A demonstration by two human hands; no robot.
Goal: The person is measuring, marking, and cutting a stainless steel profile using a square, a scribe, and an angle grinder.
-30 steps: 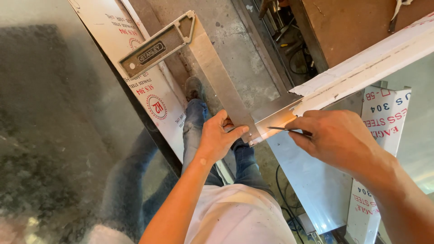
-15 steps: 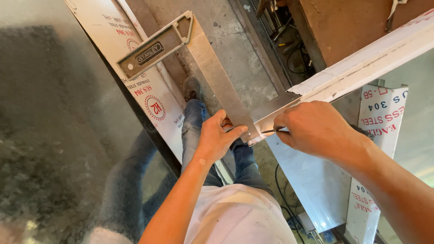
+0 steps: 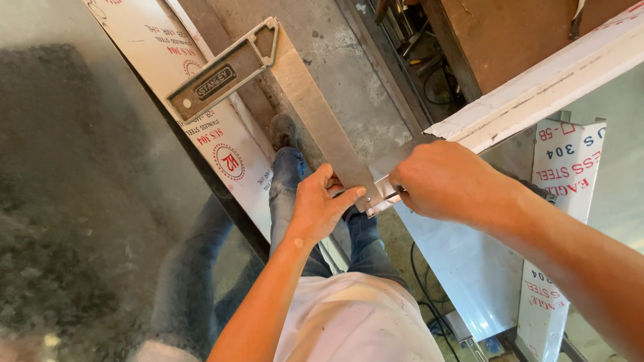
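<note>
My left hand pinches the near end of a metal try square's blade; the square's grey stock points away to the upper left. The blade's end meets the bare end of a long steel strip wrapped in white film, which runs off to the upper right. My right hand is closed over that bare end, right beside the blade's tip. It grips a thin dark marking tool, which is almost wholly hidden by the fingers now.
A large shiny steel sheet fills the left. White-filmed sheets with red print lie at the upper left and lower right. Below are the concrete floor, cables, a brown wooden board and my jeans and shoe.
My right hand has slid left along the strip to its bare end, covering the marking tool. The left hand and the try square have stayed put.
</note>
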